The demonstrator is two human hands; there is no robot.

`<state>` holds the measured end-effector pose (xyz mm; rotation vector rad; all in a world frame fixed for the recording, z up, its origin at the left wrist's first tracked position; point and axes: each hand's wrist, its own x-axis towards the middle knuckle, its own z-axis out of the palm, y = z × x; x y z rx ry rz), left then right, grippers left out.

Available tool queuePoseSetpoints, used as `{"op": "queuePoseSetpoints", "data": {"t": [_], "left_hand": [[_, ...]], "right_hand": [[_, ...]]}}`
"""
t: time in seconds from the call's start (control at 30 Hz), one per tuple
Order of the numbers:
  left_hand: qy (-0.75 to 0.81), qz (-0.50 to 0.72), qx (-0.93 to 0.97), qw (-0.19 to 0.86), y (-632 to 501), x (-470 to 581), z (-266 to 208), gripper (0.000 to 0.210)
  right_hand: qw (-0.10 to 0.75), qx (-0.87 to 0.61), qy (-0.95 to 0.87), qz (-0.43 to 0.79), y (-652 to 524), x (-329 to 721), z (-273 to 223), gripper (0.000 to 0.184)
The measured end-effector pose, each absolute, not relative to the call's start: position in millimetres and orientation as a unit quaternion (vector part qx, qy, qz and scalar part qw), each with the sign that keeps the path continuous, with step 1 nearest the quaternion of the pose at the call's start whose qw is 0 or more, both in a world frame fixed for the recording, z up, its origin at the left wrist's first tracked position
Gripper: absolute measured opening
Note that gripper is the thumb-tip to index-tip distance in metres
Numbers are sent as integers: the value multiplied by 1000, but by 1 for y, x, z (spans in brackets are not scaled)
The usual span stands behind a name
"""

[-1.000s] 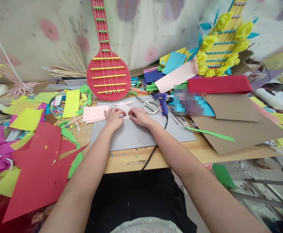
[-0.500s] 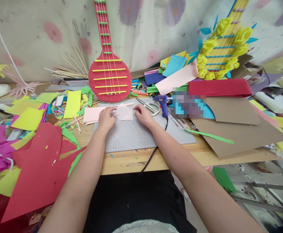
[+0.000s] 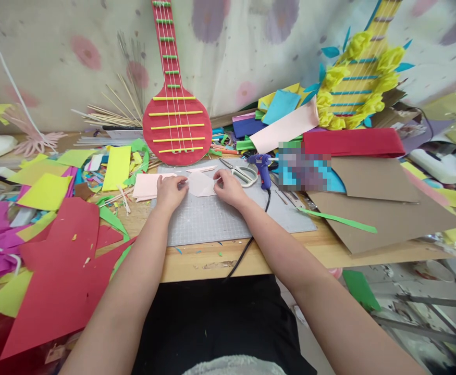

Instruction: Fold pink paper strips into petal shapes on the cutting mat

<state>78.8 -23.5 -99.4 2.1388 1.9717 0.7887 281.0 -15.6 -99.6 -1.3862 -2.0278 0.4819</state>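
Between both hands, over the cutting mat (image 3: pixel 208 224), sits the pale paper (image 3: pixel 201 185). The right hand (image 3: pixel 231 188) seems to pinch its edge; the left hand's (image 3: pixel 172 192) grip I can't tell. Uneven pulling could tear it.

A red, round-bodied lute (image 3: pixel 177 133) with yellow crossbars (image 3: pixel 175 113) stands before a flower-patterned curtain (image 3: pixel 235 47), thin sticks (image 3: pixel 110 117) fanned out to its left. Farther right is a yellow lute (image 3: pixel 356 86) edged with yellow crepe-like roses (image 3: pixel 336 76) and blue leaves (image 3: pixel 330 52). A green strip (image 3: pixel 339 219) crosses brown cardboard (image 3: pixel 387 224); a large red sheet (image 3: pixel 61 260) lies at the left.
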Motion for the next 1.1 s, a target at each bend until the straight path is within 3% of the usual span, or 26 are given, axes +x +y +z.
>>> {"op": "queuePoseSetpoints", "data": {"t": [0.2,0.5,0.63,0.8,0.93,1.1], "left_hand": [[675,292,675,61,-18,81,-98,29],[695,285,647,131,5,100,-89,40],[658,339,629,237,11,99,-87,29],[573,530,469,414,0,101,-81,6],[526,595,304,526,-17,112,-77,9],[512,596,276,553,-27,121,-79,9]], "right_hand": [[314,-534,-759,198,-12,281,-105,35],[312,-521,-766,209,-8,283,-110,36],[354,-527,-747,195,-7,283,-110,38],[447,-561,-693,73,-14,288,-94,44],[389,-501,-773,26,-23,283,-87,50],[279,-435,-856,17,-27,268,-91,46]]}}
